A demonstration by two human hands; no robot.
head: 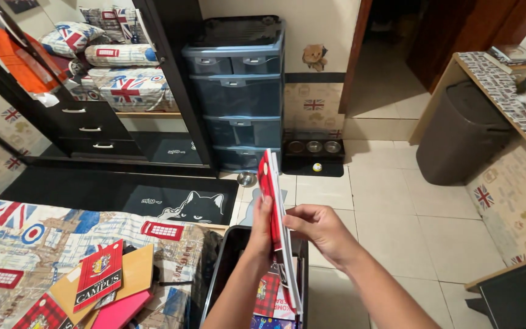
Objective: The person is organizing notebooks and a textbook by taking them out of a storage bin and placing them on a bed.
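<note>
Your hands meet over the dark bin [226, 256]: the left hand [262, 222] comes up from below, forearm almost vertical, fingers wrapped round the red book [269, 189] and the thin white ones stacked against it. Your right hand [321, 228] reaches in from the right, forearm slanting up from the lower edge, thumb and fingertips pinching the white edge of that stack. The books stand nearly upright, edge-on to you, their lower ends dipping into the bin among other books. To the left, on the patterned bed [31, 231], lie a red booklet [100, 274], a tan folder [135, 271] and a pink one [120, 311].
</note>
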